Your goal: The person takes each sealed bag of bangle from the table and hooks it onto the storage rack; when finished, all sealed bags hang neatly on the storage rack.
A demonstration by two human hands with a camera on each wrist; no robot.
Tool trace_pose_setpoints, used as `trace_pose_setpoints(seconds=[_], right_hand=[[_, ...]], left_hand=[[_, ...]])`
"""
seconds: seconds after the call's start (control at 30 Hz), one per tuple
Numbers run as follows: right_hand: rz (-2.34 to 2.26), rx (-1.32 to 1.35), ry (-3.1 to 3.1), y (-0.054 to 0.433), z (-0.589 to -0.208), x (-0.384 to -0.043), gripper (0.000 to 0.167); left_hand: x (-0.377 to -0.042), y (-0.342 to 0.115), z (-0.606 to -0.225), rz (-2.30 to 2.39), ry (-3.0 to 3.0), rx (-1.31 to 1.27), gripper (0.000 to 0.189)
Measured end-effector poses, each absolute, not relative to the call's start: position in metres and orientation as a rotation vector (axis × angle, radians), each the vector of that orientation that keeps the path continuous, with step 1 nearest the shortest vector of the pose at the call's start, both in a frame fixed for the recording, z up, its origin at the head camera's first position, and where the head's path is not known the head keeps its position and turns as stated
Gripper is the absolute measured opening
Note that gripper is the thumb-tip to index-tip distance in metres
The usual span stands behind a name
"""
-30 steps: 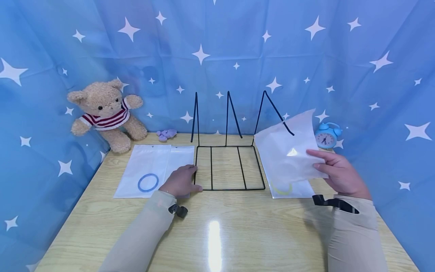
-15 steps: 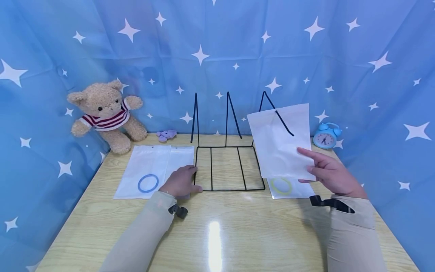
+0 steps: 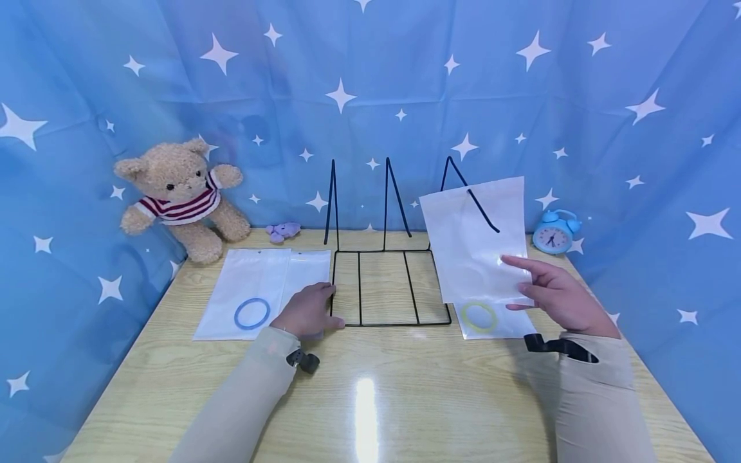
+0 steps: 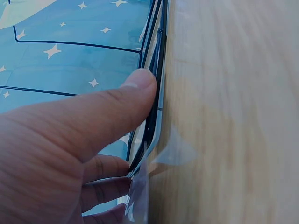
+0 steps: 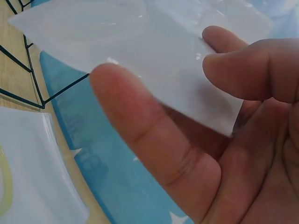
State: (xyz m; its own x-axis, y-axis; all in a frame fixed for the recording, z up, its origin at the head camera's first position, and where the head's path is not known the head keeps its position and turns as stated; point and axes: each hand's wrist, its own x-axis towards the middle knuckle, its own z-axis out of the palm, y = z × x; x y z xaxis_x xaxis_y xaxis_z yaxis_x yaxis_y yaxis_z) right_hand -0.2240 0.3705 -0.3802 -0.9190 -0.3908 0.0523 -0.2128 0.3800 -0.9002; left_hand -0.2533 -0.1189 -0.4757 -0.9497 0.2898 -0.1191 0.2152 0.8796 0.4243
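Note:
A black wire rack (image 3: pixel 389 325) with three upright dividers stands mid-table. My left hand (image 3: pixel 307 308) grips its front left corner, the thumb (image 4: pixel 140 81) over the front bar and the fingers by the side bar. In my right hand (image 3: pixel 558 292) a white plastic bag (image 3: pixel 475 244) is pinched between thumb and fingers, index finger (image 5: pixel 135 112) extended along it. The bag stands nearly upright at the rack's right divider (image 3: pixel 480 209); one leg of that divider crosses in front of it, the other is partly hidden behind. Below it lies a bag with a yellow ring (image 3: pixel 494 321).
Left of the rack lie two flat white bags, one with a blue ring (image 3: pixel 237 315) on it. A teddy bear (image 3: pixel 179 193) and small purple toy (image 3: pixel 283 231) are at the back left, a blue alarm clock (image 3: pixel 552 239) at the back right. A star-patterned curtain (image 3: pixel 370 64) hangs behind.
My right hand has moved left with the white bag, which has turned from tilted to nearly upright at the right divider, exposing more of the yellow ring. The left hand has kept its place.

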Motion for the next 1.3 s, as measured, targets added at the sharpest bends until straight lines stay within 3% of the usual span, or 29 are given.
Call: trace_pose_setpoints(seconds=[0.5,0.83,1.3], right_hand=[[-1.762,-0.382,2.568,0.349,-0.384,-0.224,0.051],[-1.967,-0.444,2.413,0.332,-0.391,-0.232,0.055],[-1.809,-0.323,2.555,0.321,-0.401,-0.243,0.076]], left_hand=[[-0.254,-0.120,-0.478,0.621,2.861,0.385,0.091],[-0.254,-0.120,-0.478,0.620,2.868,0.399,0.091],[-0.255,-0.120,-0.480,0.621,2.867,0.407,0.092]])
